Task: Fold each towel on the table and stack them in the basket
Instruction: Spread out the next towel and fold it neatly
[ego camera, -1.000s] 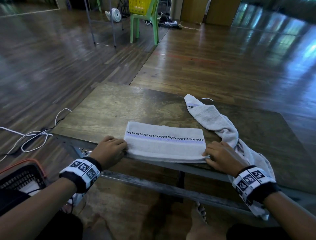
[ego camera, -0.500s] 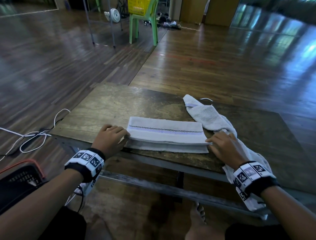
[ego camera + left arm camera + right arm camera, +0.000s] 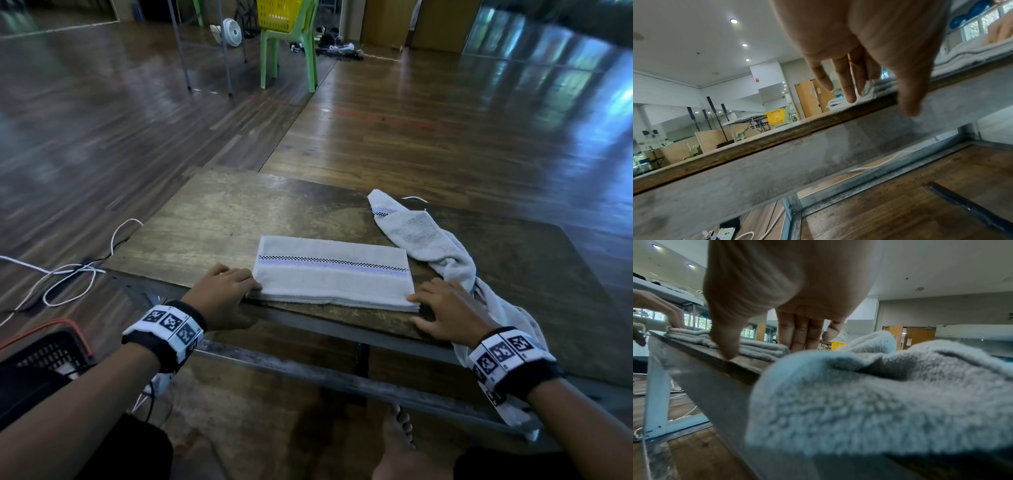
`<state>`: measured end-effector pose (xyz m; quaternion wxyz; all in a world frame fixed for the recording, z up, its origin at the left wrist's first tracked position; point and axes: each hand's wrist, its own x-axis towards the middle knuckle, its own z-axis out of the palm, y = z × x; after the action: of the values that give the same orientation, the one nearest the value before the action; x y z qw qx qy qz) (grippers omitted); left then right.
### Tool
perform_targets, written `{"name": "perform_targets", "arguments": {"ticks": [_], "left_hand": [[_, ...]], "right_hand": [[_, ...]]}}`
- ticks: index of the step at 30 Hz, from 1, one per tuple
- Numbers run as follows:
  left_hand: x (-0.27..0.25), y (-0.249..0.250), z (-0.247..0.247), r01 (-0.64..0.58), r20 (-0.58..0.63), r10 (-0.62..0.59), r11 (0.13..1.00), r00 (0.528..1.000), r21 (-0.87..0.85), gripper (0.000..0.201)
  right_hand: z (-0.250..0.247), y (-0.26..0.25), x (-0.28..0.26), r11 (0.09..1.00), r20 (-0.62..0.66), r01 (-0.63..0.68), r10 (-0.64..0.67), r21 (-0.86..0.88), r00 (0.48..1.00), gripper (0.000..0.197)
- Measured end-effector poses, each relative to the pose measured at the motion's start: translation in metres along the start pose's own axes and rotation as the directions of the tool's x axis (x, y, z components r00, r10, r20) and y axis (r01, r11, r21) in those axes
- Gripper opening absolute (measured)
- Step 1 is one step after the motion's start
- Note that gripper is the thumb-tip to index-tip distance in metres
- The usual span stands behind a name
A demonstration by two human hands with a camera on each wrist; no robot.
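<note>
Resting on the table (image 3: 212, 212), near edge: one folded towel (image 3: 330, 274), striped, flat, at 12 o'clock from me. My left hand (image 3: 222, 294), fingers straight, touches its 9 o'clock end; my right hand (image 3: 445, 315), fingers likewise straight, touches its 3 o'clock end. Neither clasps the cloth. One crumpled towel (image 3: 428, 240) at 2 o'clock, trailing over the table edge. One black basket (image 3: 51, 349) on the floor, 8 o'clock.

wooden table (image 3: 239, 219) | folded towel (image 3: 330, 274) near front edge | crumpled towel (image 3: 424, 240) right, overhanging
</note>
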<state>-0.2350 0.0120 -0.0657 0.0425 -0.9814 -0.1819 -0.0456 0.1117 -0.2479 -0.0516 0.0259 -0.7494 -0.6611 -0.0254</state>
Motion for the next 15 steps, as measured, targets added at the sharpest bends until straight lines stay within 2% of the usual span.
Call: {"name": "perform_targets", "arguments": {"ticks": [2, 3, 5, 8, 9, 11, 14, 15], "left_hand": [[-0.001, -0.001, 0.003, -0.040, -0.015, 0.041, 0.996, 0.999, 0.081, 0.051], [-0.001, -0.001, 0.004, -0.049, -0.066, 0.055, 0.995, 0.996, 0.087, 0.039], [-0.002, -0.002, 0.005, -0.051, -0.158, 0.061, 0.996, 0.986, 0.068, 0.012], [-0.003, -0.003, 0.002, -0.024, -0.171, 0.028, 0.999, 0.985, 0.021, 0.005], [-0.003, -0.004, 0.000, -0.006, -0.157, 0.006, 1.000, 0.988, 0.001, 0.010], [-0.002, -0.006, -0.008, 0.046, -0.130, -0.056, 0.996, 0.990, -0.077, 0.021], [0.001, -0.007, -0.026, 0.116, -0.075, -0.131, 0.978, 0.989, -0.173, 0.013], [0.003, -0.008, -0.030, 0.133, -0.054, -0.145, 0.974, 0.988, -0.185, 0.013]], "right_hand": [[-0.003, -0.003, -0.004, 0.998, 0.060, 0.054, -0.055, 0.015, 0.997, 0.057], [-0.005, -0.006, -0.006, 0.997, 0.103, 0.083, -0.083, 0.009, 0.991, 0.062], [-0.007, -0.011, -0.008, 0.992, 0.174, 0.127, -0.122, -0.017, 0.977, 0.061], [-0.004, -0.015, -0.011, 0.981, 0.089, 0.188, -0.183, -0.051, 0.979, 0.045], [-0.003, -0.016, -0.012, 0.980, 0.067, 0.195, -0.192, -0.040, 0.979, 0.042], [-0.005, -0.017, -0.011, 0.976, 0.027, 0.210, -0.211, 0.049, 0.977, 0.034], [-0.018, -0.017, -0.006, 0.972, -0.063, 0.198, -0.192, 0.124, 0.979, 0.016], [-0.024, -0.015, -0.003, 0.974, -0.078, 0.178, -0.169, 0.142, 0.983, 0.019]]}}
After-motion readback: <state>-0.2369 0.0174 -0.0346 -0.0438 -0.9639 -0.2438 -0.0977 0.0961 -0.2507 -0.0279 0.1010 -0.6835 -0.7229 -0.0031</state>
